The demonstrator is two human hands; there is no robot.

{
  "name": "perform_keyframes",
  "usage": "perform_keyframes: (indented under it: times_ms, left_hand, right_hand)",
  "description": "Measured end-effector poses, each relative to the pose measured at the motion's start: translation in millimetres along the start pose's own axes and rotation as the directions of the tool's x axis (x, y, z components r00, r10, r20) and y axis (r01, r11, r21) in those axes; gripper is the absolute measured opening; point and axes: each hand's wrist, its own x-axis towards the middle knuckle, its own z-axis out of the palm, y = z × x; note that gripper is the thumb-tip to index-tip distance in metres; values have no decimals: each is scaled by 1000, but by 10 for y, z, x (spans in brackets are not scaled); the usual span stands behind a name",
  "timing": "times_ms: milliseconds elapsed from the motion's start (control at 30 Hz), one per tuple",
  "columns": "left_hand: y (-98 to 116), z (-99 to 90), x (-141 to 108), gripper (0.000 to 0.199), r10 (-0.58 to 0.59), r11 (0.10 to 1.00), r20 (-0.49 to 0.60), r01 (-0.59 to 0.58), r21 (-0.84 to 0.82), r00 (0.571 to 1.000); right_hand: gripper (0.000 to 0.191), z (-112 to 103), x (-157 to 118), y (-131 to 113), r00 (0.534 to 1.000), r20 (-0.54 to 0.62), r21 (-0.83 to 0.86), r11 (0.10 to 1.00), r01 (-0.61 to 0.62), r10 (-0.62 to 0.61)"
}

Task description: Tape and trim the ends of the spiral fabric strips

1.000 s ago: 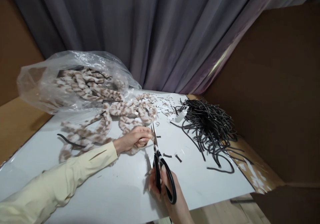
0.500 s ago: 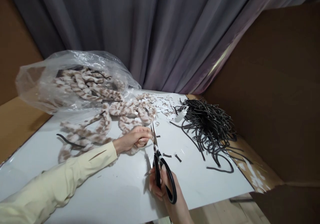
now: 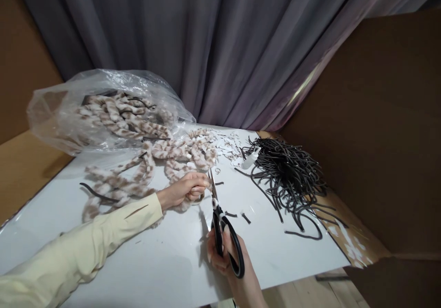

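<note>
My left hand (image 3: 188,189) is closed around the end of a furry white-and-brown strip (image 3: 184,205), most of which the hand hides. With fingers through the handles, my right hand (image 3: 227,255) grips black-handled scissors (image 3: 223,234). Their blades point away from me, slightly apart, beside the left fingertips. Whether they touch the strip is too small to tell. More furry strips (image 3: 134,177) lie behind and left of the left hand, one with a black cord (image 3: 98,193) sticking out. Short black cord pieces (image 3: 245,218) lie to the right of the scissors.
A clear plastic bag (image 3: 65,101) full of furry strips stands at the back left. At the right lies a large heap of black cords (image 3: 289,170), with a small white bottle (image 3: 250,159) at its edge. Small metal bits (image 3: 227,145) are scattered at the back of the white table (image 3: 144,266).
Both hands and the scissors stay almost in place. The whole view has shifted very slightly.
</note>
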Motion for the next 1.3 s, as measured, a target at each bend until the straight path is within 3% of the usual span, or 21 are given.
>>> perform_keyframes:
  times_ms: [367,633,1300]
  left_hand:
    - [3,12,2,22,-8,1000,33,8,20,999]
    - [-24,2,3,19,1,1000,66,-2,5,998]
    - [-30,-16,5,17,4,999,67,-6,32,998]
  right_hand:
    - [55,-85,32,69,1000,8,-4,1000,-24,24]
    - [56,-3,0,1,1000,27,44,999,0,-1]
    - [53,-56,7,-8,997,75,23,999,26,-27]
